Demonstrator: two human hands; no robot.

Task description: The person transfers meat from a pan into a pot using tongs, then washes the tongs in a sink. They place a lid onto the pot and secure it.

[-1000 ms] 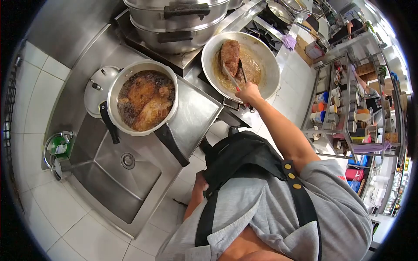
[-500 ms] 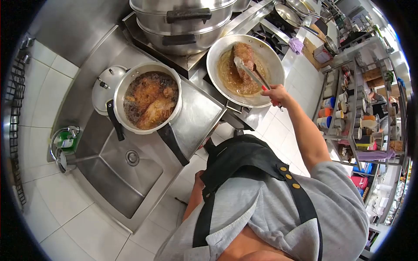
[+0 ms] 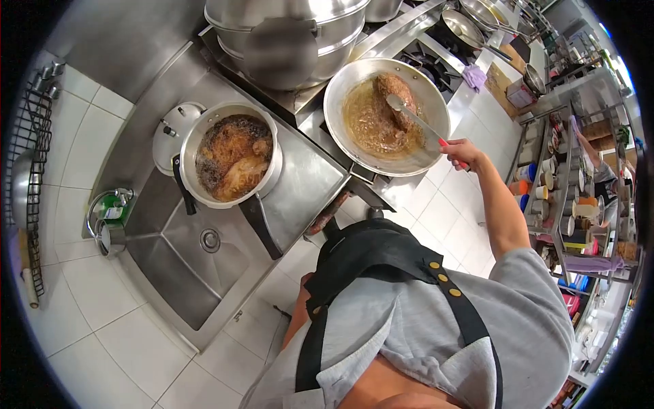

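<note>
My right hand point(image 3: 464, 155) is closed around the red-handled end of metal tongs point(image 3: 424, 127). Their tip rests on a browned piece of meat point(image 3: 395, 94) lying in shallow bubbling liquid on the right side of a wide metal pan point(image 3: 334, 136). To the left, a pressure cooker pot point(image 3: 274, 163) with black handles holds dark liquid and large browned meat pieces point(image 3: 235, 160). Low beside my black apron point(image 3: 371, 255) is my left hand point(image 3: 308, 281), its fingers mostly hidden, at a distance from the pots.
A steel sink point(image 3: 194, 266) with a tap lies at the left. The cooker's lid point(image 3: 167, 140) leans behind the pot. A stacked steamer point(image 3: 228, 34) stands at the back. Further pans point(image 3: 463, 28) and a purple cloth point(image 3: 474, 77) are beyond the pan; shelves point(image 3: 569, 198) and another person are at right.
My right hand has shifted slightly right and down with the tongs. The meat in the pan now lies further right and turned, and the tongs' tip is on its surface.
</note>
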